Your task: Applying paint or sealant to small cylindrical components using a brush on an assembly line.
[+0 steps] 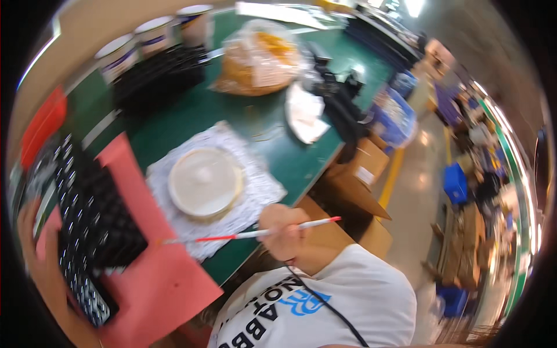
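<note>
My right hand point(281, 232) is closed round a slim white-and-red brush-like stick point(249, 234). Its thin tip points left over a sheet of pink paper point(168, 284). At the left edge, my left hand point(40, 261) has its fingers stretched and apart, beside a black tray point(125, 232) with rows of small shiny parts. That tray lies partly on the pink paper, with a dark rectangular piece point(96, 301) at its near end. Right of the paper, a round tub with a whitish lid point(203, 180) sits on a crumpled white cloth point(255, 185). Motion blurs the picture.
Three white tubs point(154, 33) stand at the back left behind a black rack point(156, 78). A clear bag with orange-brown contents point(258, 61) and white paper point(306, 113) lie on the green table point(255, 124). Cardboard boxes point(360, 162) stand beyond its right edge, beside an aisle.
</note>
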A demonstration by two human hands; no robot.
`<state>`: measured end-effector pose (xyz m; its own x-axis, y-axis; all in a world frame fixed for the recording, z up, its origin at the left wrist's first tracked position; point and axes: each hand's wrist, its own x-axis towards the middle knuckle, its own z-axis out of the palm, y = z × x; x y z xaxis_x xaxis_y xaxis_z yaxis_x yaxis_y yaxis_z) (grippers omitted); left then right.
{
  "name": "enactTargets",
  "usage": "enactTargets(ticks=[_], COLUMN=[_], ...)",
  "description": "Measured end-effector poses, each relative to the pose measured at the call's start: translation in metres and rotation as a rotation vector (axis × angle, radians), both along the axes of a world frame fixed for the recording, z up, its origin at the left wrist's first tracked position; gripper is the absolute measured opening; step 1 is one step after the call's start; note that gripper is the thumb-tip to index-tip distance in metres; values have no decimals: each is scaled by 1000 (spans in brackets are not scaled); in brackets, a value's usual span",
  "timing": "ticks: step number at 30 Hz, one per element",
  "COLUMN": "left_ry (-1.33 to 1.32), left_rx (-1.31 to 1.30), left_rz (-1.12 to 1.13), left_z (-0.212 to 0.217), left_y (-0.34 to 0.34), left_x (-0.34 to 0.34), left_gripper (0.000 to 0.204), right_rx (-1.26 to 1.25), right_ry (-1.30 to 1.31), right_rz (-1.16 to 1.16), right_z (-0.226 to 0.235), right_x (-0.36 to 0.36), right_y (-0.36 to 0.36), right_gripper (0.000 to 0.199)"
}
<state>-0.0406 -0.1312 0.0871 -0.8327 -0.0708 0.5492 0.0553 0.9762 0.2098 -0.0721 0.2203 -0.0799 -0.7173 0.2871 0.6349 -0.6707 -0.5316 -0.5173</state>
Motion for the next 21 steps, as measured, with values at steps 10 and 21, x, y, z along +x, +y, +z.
enactTargets(ticks=[10,21], left_ry=[31,-79], left_rx=[96,-118], left_rz=[3,47], left_z=[9,-4], left_y=[49,64], left_x=[-28,-70], left_gripper=[40,34], right_rx=[144,176], right_ry=[101,113], right_rz=[-208,-97], right_z=[-4,3], right_x=[-8,-7], right_y=[3,8], right_gripper=[30,27])
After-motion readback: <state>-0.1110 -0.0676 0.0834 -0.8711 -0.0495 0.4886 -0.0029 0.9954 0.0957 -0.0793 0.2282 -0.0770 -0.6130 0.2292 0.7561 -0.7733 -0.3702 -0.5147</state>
